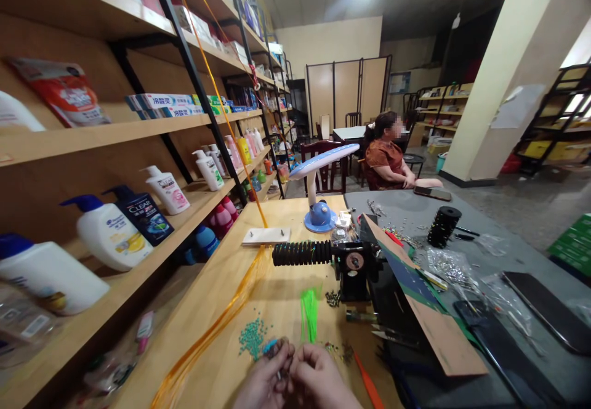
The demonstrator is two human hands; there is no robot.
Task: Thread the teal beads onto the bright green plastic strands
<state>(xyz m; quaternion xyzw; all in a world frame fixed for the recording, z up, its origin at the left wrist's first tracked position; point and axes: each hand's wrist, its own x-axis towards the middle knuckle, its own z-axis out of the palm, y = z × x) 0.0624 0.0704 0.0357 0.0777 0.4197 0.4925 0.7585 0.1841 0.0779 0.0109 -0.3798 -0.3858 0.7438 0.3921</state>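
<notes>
Your fingers [282, 355] are curled together at the bottom edge of the view, the fingertips of both hands closed on a small dark piece [278, 348], too small to make out, with a speck of blue beside it. Your left hand [263, 384] and right hand [318, 379] touch each other there, at the near edge of the wooden worktop [240, 286]. Just beyond your left fingertips lies a loose heap of teal beads [253, 337], and past your right hand sits a bunch of neon green strands [309, 314], with a scatter of small dark beads [332, 298] beside it. Long orange strands [203, 341] run along the worktop's left side and rise toward the upper shelves. An orange-handled tool [368, 384] lies just beside your right hand, near the worktop's right edge. Toward the middle, a black coiled roller [302, 253] sits on a black metal stand [353, 267]; near the far end stand a blue desk lamp [318, 215] and a white board [266, 236]. Right of the worktop, a grey table [397, 202] carries a phone [431, 193], a second black coil [443, 226] and plastic bags [450, 265]. Wooden shelves [92, 144] of shampoo bottles [145, 215] line the left, and a seated person [385, 159] is beyond the grey table.
</notes>
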